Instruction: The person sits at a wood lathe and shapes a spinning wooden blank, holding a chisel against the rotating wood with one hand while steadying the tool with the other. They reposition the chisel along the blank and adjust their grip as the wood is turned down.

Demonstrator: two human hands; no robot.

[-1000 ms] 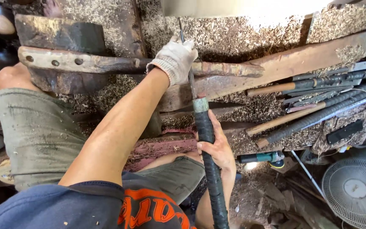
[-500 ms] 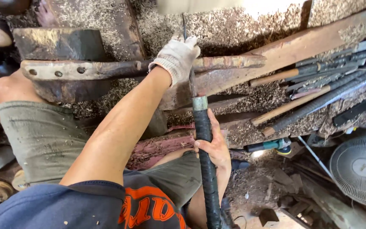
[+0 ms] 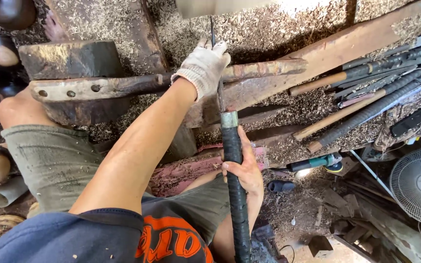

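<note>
L hand, in a white work glove, sits at 12 o'clock w/ its grip wrapped round the thin metal blade of a long tool, resting over a worn wooden bar. R hand, bare, at centre, grip clamped on the tool's black taped handle, which runs down to 6 o'clock. Silver collar joins blade & handle. Sawdust covers the planks. More long-handled tools lie at 3 o'clock; white fan at 4 o'clock.
</note>
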